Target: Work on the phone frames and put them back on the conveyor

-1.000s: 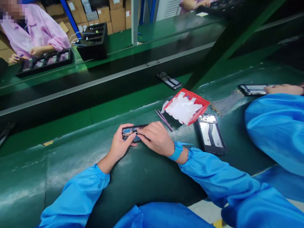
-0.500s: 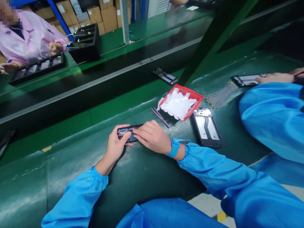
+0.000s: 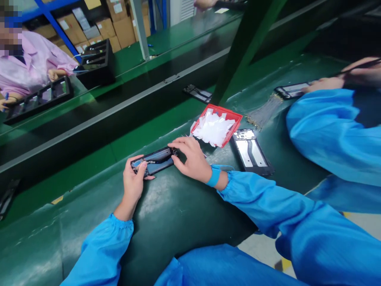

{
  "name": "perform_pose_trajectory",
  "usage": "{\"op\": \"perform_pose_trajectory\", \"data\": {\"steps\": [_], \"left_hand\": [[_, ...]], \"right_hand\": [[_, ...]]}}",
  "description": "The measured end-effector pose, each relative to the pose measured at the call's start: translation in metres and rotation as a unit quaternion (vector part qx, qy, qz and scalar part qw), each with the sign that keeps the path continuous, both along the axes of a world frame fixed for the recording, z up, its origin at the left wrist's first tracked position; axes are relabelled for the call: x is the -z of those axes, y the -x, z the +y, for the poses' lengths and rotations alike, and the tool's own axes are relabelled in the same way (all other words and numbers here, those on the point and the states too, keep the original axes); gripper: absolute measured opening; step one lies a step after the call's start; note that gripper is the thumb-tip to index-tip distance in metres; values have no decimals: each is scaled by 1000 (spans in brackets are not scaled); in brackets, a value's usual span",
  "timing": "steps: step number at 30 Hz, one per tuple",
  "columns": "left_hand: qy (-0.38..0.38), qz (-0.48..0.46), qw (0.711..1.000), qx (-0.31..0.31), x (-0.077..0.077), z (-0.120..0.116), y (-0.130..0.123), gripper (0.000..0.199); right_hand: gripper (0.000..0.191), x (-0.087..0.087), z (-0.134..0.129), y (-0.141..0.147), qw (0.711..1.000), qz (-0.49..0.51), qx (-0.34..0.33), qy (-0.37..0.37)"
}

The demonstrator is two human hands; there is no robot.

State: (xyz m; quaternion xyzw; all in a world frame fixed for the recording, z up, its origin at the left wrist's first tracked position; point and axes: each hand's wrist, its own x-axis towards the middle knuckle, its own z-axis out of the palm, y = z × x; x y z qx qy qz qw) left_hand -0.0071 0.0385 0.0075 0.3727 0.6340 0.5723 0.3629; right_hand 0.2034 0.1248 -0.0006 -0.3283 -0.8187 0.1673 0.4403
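Phone | left hand clasping one end | right hand leaving middle, straddling other end, fingers parted (hold unclear) | work apparently shifting endward

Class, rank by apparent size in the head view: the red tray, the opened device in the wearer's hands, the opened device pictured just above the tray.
1. Red tray
2. Wearer's opened device, partly covered
3. Opened device above the tray; greater distance probably helps it look small
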Motion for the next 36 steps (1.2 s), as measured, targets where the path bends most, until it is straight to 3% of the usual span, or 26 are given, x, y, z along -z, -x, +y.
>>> {"op": "perform_pose_trajectory", "data": {"steps": [2, 7, 18, 27, 36], "left_hand": [[-2, 12, 1000, 1, 2, 1, 2, 48], [-17, 40, 999, 1, 5, -3, -1, 47], [-54, 145, 988, -18, -6, -14, -27, 44], [-71, 203, 977, -4, 2, -20, -43, 43], [-70, 238, 969, -1, 12, -25, -41, 41]], "right_hand": [[39, 4, 9, -1, 999, -10, 20, 43], [40, 10, 19, 0, 991, -17, -7, 132], [44, 8, 18, 5, 992, 29, -14, 125], [72, 1, 3, 12, 989, 60, 28, 134], [75, 0, -7, 20, 986, 82, 28, 145]]}}
